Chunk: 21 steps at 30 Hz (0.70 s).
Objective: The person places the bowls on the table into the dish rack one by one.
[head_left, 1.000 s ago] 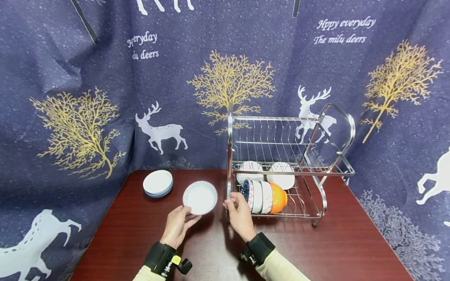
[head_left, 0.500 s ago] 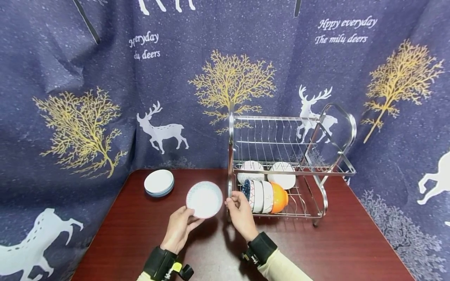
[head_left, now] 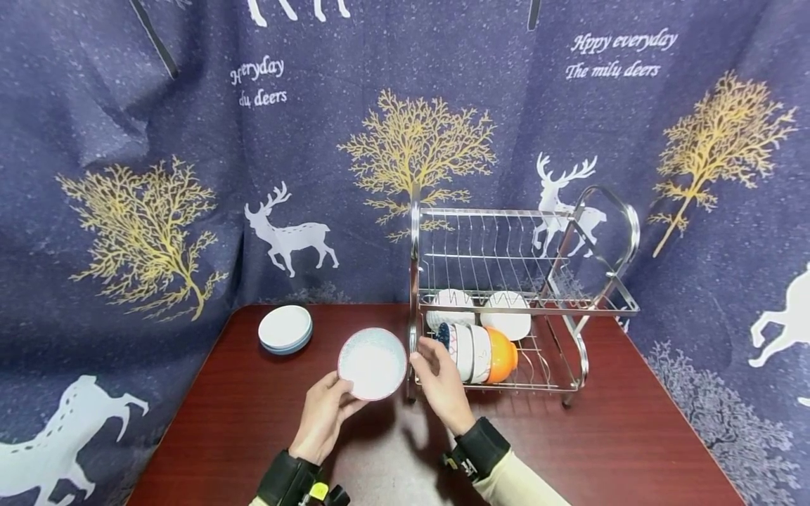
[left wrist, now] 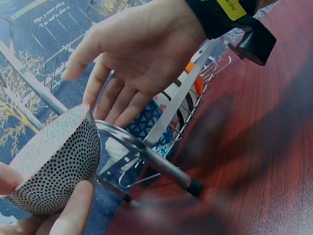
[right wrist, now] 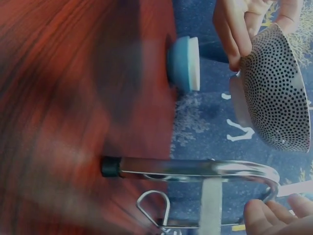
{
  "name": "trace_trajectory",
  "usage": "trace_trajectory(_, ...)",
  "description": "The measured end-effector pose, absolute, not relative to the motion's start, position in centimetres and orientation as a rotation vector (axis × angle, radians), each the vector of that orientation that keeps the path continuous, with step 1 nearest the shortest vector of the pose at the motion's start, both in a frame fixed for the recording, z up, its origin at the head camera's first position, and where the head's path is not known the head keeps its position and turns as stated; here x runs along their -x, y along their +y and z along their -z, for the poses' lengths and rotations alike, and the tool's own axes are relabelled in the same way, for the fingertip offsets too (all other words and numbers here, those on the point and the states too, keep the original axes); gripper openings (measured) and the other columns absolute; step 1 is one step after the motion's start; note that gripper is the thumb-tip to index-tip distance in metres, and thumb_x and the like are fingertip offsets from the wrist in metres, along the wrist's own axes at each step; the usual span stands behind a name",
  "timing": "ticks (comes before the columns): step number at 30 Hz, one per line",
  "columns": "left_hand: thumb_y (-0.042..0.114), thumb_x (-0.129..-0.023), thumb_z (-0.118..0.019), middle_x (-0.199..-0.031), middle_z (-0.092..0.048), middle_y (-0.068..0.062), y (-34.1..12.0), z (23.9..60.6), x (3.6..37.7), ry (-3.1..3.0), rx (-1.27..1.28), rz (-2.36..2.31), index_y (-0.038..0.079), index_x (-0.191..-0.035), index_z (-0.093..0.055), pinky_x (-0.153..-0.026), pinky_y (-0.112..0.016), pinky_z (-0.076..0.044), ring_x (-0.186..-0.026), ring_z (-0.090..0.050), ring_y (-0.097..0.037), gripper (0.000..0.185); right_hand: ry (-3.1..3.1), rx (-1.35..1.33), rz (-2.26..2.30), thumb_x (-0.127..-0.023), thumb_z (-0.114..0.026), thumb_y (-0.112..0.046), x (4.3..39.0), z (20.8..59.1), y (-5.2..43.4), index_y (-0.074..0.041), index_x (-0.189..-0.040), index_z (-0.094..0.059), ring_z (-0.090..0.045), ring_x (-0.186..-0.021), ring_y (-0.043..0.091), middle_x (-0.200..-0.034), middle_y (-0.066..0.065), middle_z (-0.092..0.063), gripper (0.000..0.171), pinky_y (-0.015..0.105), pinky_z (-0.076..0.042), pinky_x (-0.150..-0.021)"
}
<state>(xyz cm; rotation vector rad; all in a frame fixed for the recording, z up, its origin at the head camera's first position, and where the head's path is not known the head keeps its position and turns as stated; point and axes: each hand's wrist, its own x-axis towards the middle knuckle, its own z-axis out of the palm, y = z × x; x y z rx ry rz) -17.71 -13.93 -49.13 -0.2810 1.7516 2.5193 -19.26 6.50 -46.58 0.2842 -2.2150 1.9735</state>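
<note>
White inside and dotted black outside, the bowl [head_left: 372,362] sits in our left hand [head_left: 325,414], tilted toward us above the table [head_left: 633,436], just left of the rack [head_left: 572,309]. The grip is a pinch at the lower rim: fingers [left wrist: 73,215] under the dotted wall, thumb on the inner lip. Our right hand [head_left: 443,383] is released, fingers straight, hovering beside the rack's near post [head_left: 413,351] and holding nothing.

To do this step well, we judge that the bowl should turn on edge to match the row of bowls [head_left: 474,351] already standing in the lower tier. The free slot seems to lie at the row's left end, next to the blue patterned bowl [head_left: 443,339]. We should keep the rim clear of the post and top rail while passing in, since metal is close on that side. The right hand can steady the row, so nothing tips as the new one leans on it. The plates [head_left: 285,329] at the table's far left stay well apart.
</note>
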Motion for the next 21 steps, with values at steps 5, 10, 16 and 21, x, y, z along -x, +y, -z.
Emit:
trace_trajectory(5,-0.003,-0.086,-0.048,-0.115,-0.052,-0.021,-13.6,48.7,17.4,1.789,0.252,-2.497,-0.014,-0.123,-0.047,-0.081,-0.039,-0.054,-0.089,-0.062,-0.020,0.039,-2.199,-0.308,-1.960,-0.095,-0.059,-0.011,18.9,46.0,6.9,0.009,-0.128,-0.049,-0.056,-0.112,0.034,-0.122,0.027,-0.057,0.040,0.032,-0.047,-0.092)
trace_trajectory(10,-0.005,-0.083,-0.047,-0.116,-0.053,-0.021,-13.2,48.6,17.4,1.778,0.242,-2.503,-0.013,-0.123,-0.049,-0.079,-0.039,-0.055,-0.089,-0.062,-0.021,0.041,-2.179,-0.333,-1.953,-0.094,-0.061,-0.011,18.9,46.1,7.3,0.008,-0.121,-0.054,-0.060,-0.097,0.027,-0.111,0.022,-0.062,0.033,0.028,-0.050,-0.083)
trace_trajectory(16,-0.004,-0.082,-0.047,-0.113,-0.055,-0.019,-12.9,48.5,17.3,1.770,0.205,-2.502,-0.013,-0.125,-0.048,-0.077,-0.038,-0.055,-0.088,-0.062,-0.020,0.043,-2.171,-0.438,-2.100,-0.094,-0.059,-0.010,19.7,48.3,7.5,0.002,-0.125,-0.053,-0.061,-0.102,0.026,-0.118,0.019,-0.061,0.033,0.029,-0.049,-0.087)
trace_trajectory(21,-0.005,-0.081,-0.046,-0.106,-0.057,-0.018,-12.6,48.3,17.3,1.776,0.193,-2.481,-0.013,-0.125,-0.049,-0.074,-0.037,-0.055,-0.082,-0.061,-0.020,0.045,-2.129,-0.460,-2.206,-0.093,-0.060,-0.013,20.0,49.1,7.5,0.002,-0.123,-0.055,-0.059,-0.107,0.024,-0.118,0.018,-0.061,0.033,0.028,-0.047,-0.091)
